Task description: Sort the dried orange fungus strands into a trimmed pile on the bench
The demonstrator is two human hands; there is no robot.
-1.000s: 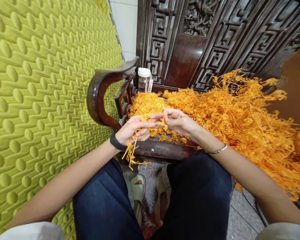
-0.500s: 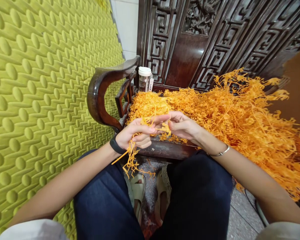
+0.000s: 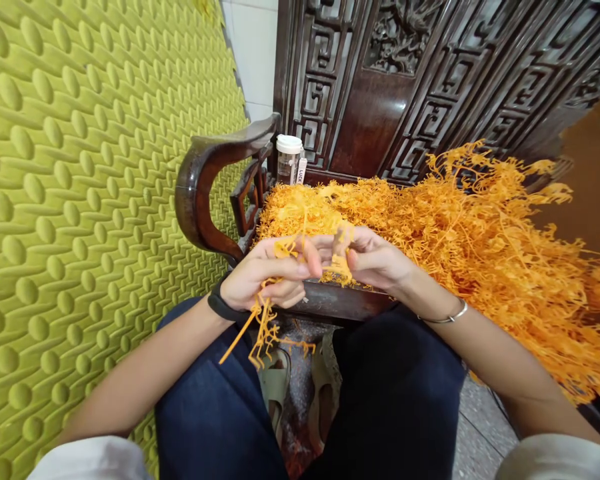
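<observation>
My left hand (image 3: 265,277) is closed around a bunch of thin orange plastic strands (image 3: 263,327) that hang down below the palm, over my knees. My right hand (image 3: 377,260) pinches a small orange piece (image 3: 341,267) between thumb and fingers, right next to the left fingertips. Both hands hover over the front edge of a dark wooden bench (image 3: 340,303). A big heap of the same orange strands (image 3: 470,233) covers the seat behind and to the right of my hands.
A clear jar with a white lid (image 3: 289,159) stands at the back left corner of the seat, by the carved armrest (image 3: 205,180). A green padded wall (image 3: 80,200) fills the left. My sandalled feet (image 3: 300,393) rest on the speckled floor.
Both hands have drawn a little nearer to me and lower, staying together. The hanging bunch in my left hand has swung down further over my knees.
</observation>
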